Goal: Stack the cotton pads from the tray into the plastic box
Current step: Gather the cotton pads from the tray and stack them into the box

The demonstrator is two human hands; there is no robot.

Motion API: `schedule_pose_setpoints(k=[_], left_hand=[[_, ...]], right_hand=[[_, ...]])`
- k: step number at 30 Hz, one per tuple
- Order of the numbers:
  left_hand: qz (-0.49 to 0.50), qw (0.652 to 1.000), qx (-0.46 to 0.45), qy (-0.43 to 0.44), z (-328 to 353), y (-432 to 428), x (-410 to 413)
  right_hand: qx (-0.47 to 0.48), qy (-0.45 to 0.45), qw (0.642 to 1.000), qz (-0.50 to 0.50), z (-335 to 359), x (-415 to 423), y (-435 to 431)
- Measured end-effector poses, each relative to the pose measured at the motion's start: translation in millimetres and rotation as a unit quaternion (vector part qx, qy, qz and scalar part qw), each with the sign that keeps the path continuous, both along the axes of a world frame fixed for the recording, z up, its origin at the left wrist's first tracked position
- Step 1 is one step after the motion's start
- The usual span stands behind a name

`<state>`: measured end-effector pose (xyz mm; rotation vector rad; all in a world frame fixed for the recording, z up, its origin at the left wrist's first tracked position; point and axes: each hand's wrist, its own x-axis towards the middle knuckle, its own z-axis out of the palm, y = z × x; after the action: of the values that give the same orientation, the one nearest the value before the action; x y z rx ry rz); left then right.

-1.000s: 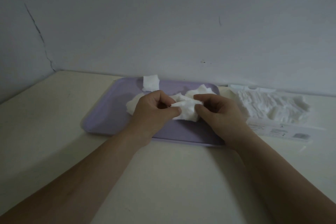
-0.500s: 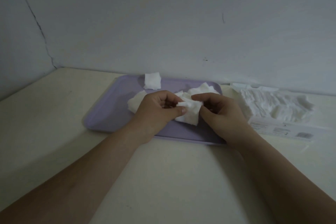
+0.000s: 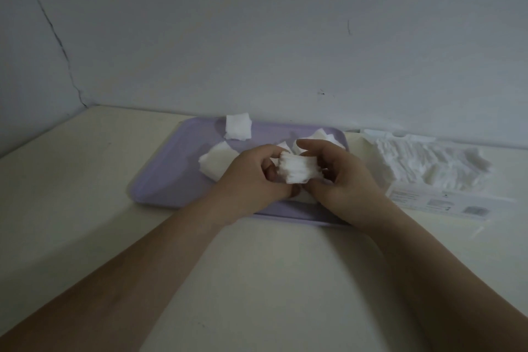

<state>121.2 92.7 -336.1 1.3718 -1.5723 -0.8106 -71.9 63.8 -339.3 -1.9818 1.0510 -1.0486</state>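
Observation:
A lilac tray (image 3: 171, 174) lies on the cream table against the wall. Over its right half both hands grip a stack of white cotton pads (image 3: 298, 170), edges facing me. My left hand (image 3: 251, 180) holds the stack's left end, my right hand (image 3: 340, 177) its right end. Loose pads lie on the tray: one at the back rim (image 3: 238, 126), a few on the left (image 3: 218, 161), more behind my right hand (image 3: 321, 134). The clear plastic box (image 3: 428, 160), right of the tray, holds rows of white pads.
A grey wall rises just behind the tray and box, meeting a cracked side wall at the far left. A printed label (image 3: 440, 204) lies along the box's front. Bare tabletop stretches left of the tray and in front of it under my forearms.
The pads between my hands have been gathered from a loose flat bunch into a tight stack turned edge-on. Both hands lifted slightly above the tray.

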Motion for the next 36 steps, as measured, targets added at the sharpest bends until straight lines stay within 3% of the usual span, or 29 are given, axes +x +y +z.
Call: schedule_pose_setpoints(k=[3,8,13,18,23,27,30,36], left_hand=[[0.026,0.999,0.010,-0.039,2,0,2],[0.002,1.000,0.030,-0.005,1,-2,6],[-0.026,0.999,0.036,-0.013,3,2,1],[-0.040,0.997,0.026,-0.064,2,4,-1],[0.008,1.000,0.000,-0.017,4,2,4],[-0.015,0.999,0.023,0.044,15,8,0],[-0.034,0.995,0.024,0.087,23,14,-4],[-0.085,0.961,0.079,0.251,40,18,-26]], right_hand=[[-0.001,0.007,1.000,-0.008,0,3,1],[0.060,0.023,0.998,-0.011,2,9,5],[0.144,-0.067,0.986,0.057,-1,16,11],[0.158,-0.107,0.980,0.062,3,19,13],[0.156,-0.160,0.975,-0.009,9,20,12],[0.200,-0.184,0.962,-0.015,20,13,13],[0.202,-0.163,0.966,-0.011,33,10,20],[0.254,-0.114,0.960,0.026,68,-23,31]])
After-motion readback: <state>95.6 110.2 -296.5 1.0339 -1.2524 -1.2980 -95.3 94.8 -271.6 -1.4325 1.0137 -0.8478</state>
